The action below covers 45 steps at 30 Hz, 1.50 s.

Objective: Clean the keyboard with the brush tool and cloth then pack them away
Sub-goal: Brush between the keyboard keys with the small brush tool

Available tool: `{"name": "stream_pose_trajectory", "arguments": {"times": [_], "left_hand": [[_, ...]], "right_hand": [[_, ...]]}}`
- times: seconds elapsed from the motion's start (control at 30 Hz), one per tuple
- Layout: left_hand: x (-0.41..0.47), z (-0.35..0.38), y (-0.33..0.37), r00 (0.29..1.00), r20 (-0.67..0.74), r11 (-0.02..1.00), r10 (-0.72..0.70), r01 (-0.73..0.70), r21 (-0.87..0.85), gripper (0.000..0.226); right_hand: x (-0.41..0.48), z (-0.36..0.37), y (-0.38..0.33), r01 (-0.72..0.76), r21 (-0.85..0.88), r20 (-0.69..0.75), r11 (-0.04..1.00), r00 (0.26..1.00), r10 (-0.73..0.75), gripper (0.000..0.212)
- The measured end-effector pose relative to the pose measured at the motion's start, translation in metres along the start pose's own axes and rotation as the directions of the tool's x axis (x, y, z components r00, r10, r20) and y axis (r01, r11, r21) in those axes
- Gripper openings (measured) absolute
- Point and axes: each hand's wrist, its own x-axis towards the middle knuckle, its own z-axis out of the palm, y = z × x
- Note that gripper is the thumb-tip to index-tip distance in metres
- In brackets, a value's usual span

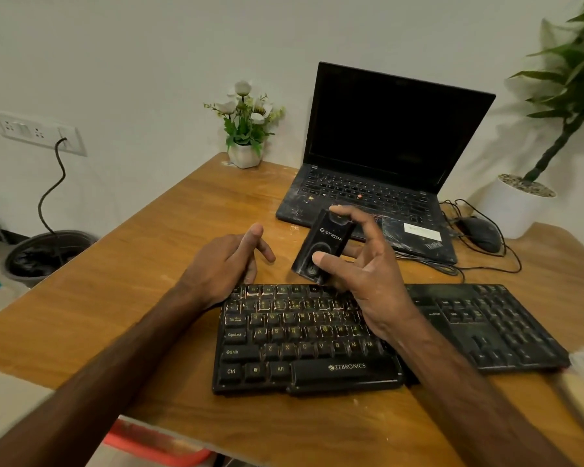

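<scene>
A black dusty keyboard [317, 352] lies across the near part of the wooden desk [169, 230]. My right hand [364, 264] holds a black oblong brush tool case [322, 246] tilted above the keyboard's top edge, thumb on its lower end and forefinger on its upper end. My left hand [230, 261] hovers just left of the case with fingers spread, holding nothing; its wrist is over the keyboard's top left corner. I see no cloth.
An open black laptop [378, 170] stands behind the case, with a mouse [481, 234] and tangled cables to its right. A small flower pot [245, 153] sits at the back edge. A large potted plant [526, 197] stands at far right. A bin [44, 254] stands on the floor left.
</scene>
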Motion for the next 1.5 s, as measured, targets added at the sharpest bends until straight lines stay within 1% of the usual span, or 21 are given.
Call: {"name": "stream_pose_trajectory", "arguments": {"times": [0.17, 0.23, 0.3, 0.33, 0.4, 0.5, 0.57, 0.63, 0.73, 0.87, 1.0, 1.07, 1.23, 1.4, 1.43, 1.5], "left_hand": [[0.001, 0.0, 0.001, 1.0, 0.003, 1.0, -0.015, 0.015, -0.007, 0.069], [0.0, 0.0, 0.002, 1.0, 0.002, 1.0, -0.012, 0.012, -0.007, 0.068], [0.0, -0.001, 0.002, 1.0, 0.004, 1.0, -0.003, 0.003, -0.009, 0.069], [0.0, -0.001, 0.002, 1.0, 0.005, 1.0, -0.002, 0.002, -0.011, 0.069], [0.0, -0.001, 0.002, 1.0, 0.006, 1.0, -0.004, 0.004, -0.012, 0.069], [0.0, -0.001, 0.002, 1.0, 0.004, 1.0, -0.007, 0.007, -0.012, 0.069], [0.0, -0.001, 0.003, 1.0, 0.008, 1.0, -0.011, 0.011, -0.011, 0.07], [0.001, 0.0, 0.002, 1.0, 0.008, 1.0, -0.018, 0.018, -0.013, 0.072], [0.001, 0.0, 0.002, 1.0, 0.006, 1.0, -0.021, 0.021, -0.02, 0.072], [0.0, -0.001, 0.002, 1.0, 0.005, 0.999, -0.022, 0.022, -0.033, 0.071], [0.001, -0.001, 0.002, 1.0, 0.0, 0.996, -0.022, 0.022, -0.087, 0.072], [0.001, -0.001, 0.002, 1.0, -0.007, 0.994, -0.023, 0.023, -0.105, 0.073], [0.003, -0.001, 0.002, 1.0, 0.003, 0.995, -0.027, 0.027, -0.094, 0.075], [0.002, -0.001, 0.001, 1.0, -0.01, 0.997, -0.023, 0.022, -0.077, 0.074], [0.003, 0.0, 0.001, 1.0, -0.012, 0.997, -0.019, 0.018, -0.071, 0.073], [0.003, 0.0, 0.001, 1.0, -0.015, 0.998, -0.014, 0.013, -0.066, 0.072]], "right_hand": [[-0.003, 0.002, -0.004, 0.082, -0.096, 0.021, 0.992, 0.997, -0.08, 0.066], [-0.004, 0.004, -0.005, 0.077, -0.129, 0.023, 0.989, 0.997, -0.075, 0.072], [-0.004, 0.006, -0.004, 0.028, -0.135, 0.011, 0.991, 1.0, -0.026, 0.078], [-0.004, 0.007, -0.002, -0.006, -0.137, -0.001, 0.991, 1.0, 0.006, 0.076], [-0.003, 0.007, 0.0, -0.063, -0.156, -0.012, 0.986, 0.998, 0.062, 0.065], [-0.002, 0.007, 0.003, -0.13, -0.143, 0.019, 0.981, 0.991, 0.134, 0.055], [-0.003, 0.006, 0.004, -0.157, -0.107, 0.037, 0.982, 0.986, 0.161, 0.048], [-0.002, 0.006, 0.004, -0.189, -0.033, 0.049, 0.981, 0.98, 0.191, 0.042], [-0.001, 0.004, 0.004, -0.221, 0.023, 0.035, 0.975, 0.975, 0.22, 0.042], [-0.001, 0.005, 0.005, -0.204, 0.004, -0.004, 0.979, 0.979, 0.204, 0.049], [-0.002, 0.007, 0.002, -0.17, -0.052, -0.004, 0.984, 0.985, 0.17, 0.062], [-0.003, 0.008, 0.001, -0.155, -0.074, 0.004, 0.985, 0.988, 0.156, 0.064], [-0.003, 0.009, -0.001, -0.148, -0.102, -0.008, 0.984, 0.989, 0.148, 0.06], [-0.001, 0.007, -0.005, -0.107, -0.218, -0.032, 0.97, 0.994, 0.102, 0.054], [-0.001, 0.006, -0.004, -0.108, -0.207, -0.033, 0.972, 0.994, 0.104, 0.052], [0.0, 0.005, -0.003, -0.145, -0.116, -0.025, 0.983, 0.989, 0.143, 0.049]]}}
